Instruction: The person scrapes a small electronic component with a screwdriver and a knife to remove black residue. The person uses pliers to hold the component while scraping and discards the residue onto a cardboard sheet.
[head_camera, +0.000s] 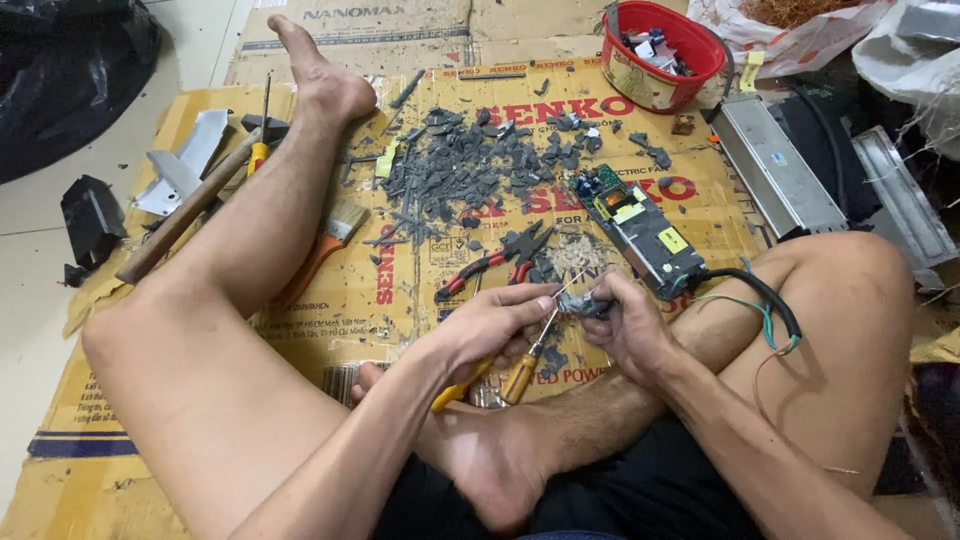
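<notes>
My left hand grips a screwdriver with an amber handle and also holds a yellow-handled tool under the palm. The screwdriver's tip points up into a small grey part, which my right hand pinches. Both hands meet above my crossed legs, close over the cardboard. Just beyond them lies a long circuit board with a black cable and coloured wires trailing over my right knee. Red-handled pliers lie in front of my left hand.
A heap of grey broken pieces covers the middle of the cardboard. A red bucket of parts stands at the back. A hammer, a paintbrush and metal brackets lie left of my outstretched leg; metal casings lie at right.
</notes>
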